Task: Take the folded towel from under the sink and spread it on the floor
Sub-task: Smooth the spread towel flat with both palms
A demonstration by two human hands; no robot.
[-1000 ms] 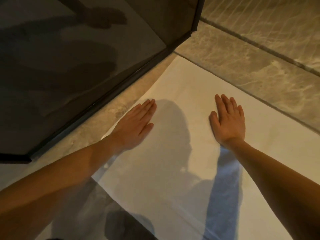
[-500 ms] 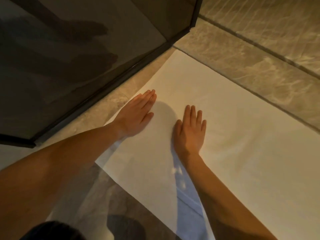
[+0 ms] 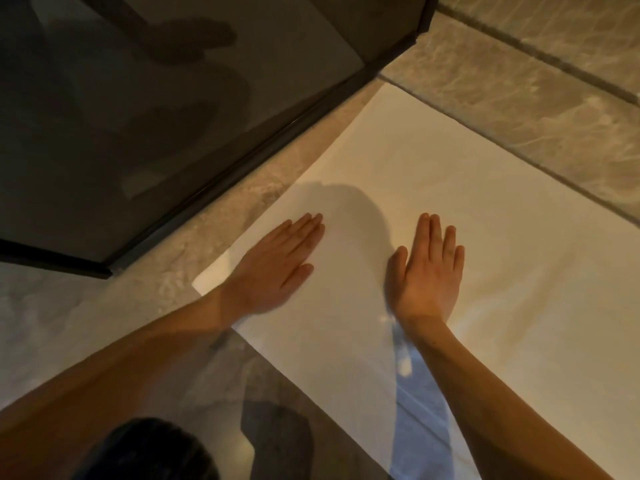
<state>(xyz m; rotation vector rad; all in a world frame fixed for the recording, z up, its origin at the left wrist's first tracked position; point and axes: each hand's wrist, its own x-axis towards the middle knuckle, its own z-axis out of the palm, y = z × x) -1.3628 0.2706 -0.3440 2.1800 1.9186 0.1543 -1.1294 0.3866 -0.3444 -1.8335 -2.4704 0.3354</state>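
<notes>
The marble floor (image 3: pixel 162 282) filled the view, and the white towel (image 3: pixel 485 244) already lay open on it, one layer flat, running from its far corner at about 12 o'clock down and out past the frame at 4 and 5 o'clock. From where I stood, fetching and unfolding looked done. What seemed left was smoothing, since faint ripples showed in the cloth toward 3 o'clock, and how its far right end lay could not be seen. A dark-framed glass panel (image 3: pixel 138 140) stood at 10 o'clock, its bottom rail near the towel's long left edge but apart from it, with a strip of bare floor between.

The left grip (image 3: pixel 277 268) lay palm down on the towel close to its near left corner, fingers straight and together, pointing toward 1 o'clock, holding nothing. The right grip (image 3: pixel 427 271) lay at 3 o'clock from it, well inside the cloth, also flat and wide, fingers pointing to 12 o'clock. So the towel was under both palms, pressed rather than grasped, with most of it lying beyond them toward 2 and 3 o'clock.
</notes>
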